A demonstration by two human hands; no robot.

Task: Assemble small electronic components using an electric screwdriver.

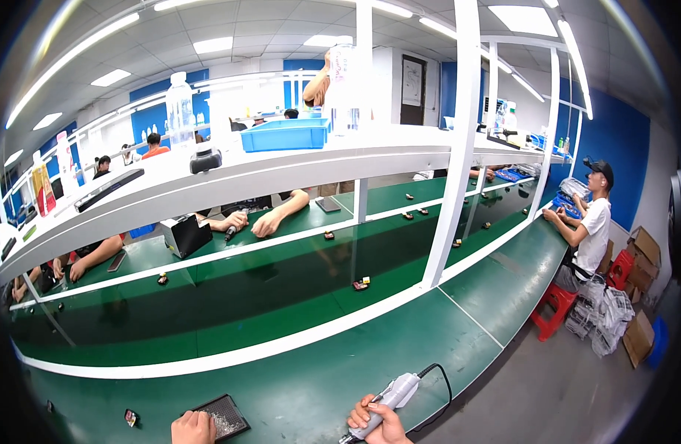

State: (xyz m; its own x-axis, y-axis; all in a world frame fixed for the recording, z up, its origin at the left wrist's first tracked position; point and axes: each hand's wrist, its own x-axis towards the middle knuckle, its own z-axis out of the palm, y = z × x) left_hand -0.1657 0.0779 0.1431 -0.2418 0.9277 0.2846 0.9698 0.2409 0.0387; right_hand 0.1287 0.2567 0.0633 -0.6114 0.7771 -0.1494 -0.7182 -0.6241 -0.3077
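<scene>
My right hand (377, 419) is wrapped round a grey electric screwdriver (397, 392), whose black cord loops off to the right. Its tip points down to the lower left, near the bottom edge of the view. At a small black tray (238, 413) of tiny shiny pieces, probably screws, my left hand (193, 428) has its fingers curled and together over the left side. Whatever those fingers pinch is hidden. Left of this hand, a small black-and-red part (132, 418) lies on the green bench (303, 392), with a dark piece (49, 406) farther left.
Beyond a white rail (229, 370) runs a dark green conveyor (281, 296) carrying several small parts like this one (361, 284). A white post (453, 185) and an overhead shelf (281, 175) stand ahead. Co-workers' arms (281, 214) rest opposite; a seated person (592, 222) works at right.
</scene>
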